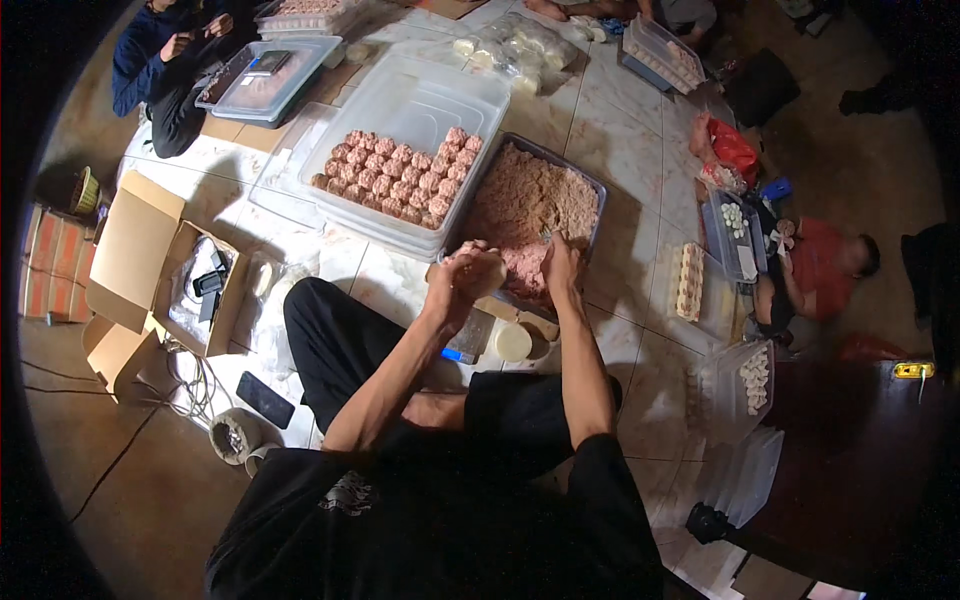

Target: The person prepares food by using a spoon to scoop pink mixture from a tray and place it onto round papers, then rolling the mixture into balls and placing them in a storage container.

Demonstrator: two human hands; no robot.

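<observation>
My left hand [472, 274] is cupped around a pale, round piece with pink minced filling on it, held at the near left corner of a dark tray [602, 196]. Over the tray's near side, my right hand [564, 266] grips a small metal utensil, mostly hidden by the fingers. Inside the tray lies pink minced filling [529, 184], scooped lower on the near side. Left of it, a clear plastic box [420, 94] holds rows of round filled dumplings [390, 176]. Below my hands are a stack of pale round wrappers [512, 343] and a flat device with a blue-lit strip [459, 355].
Left are an open cardboard box [202, 289], cables [191, 390], a phone [265, 400] and a roll of tape [234, 435]. Bagged pale items [517, 49] lie ahead. People work at the upper left [157, 56] and right [825, 262], near more plastic boxes [739, 390].
</observation>
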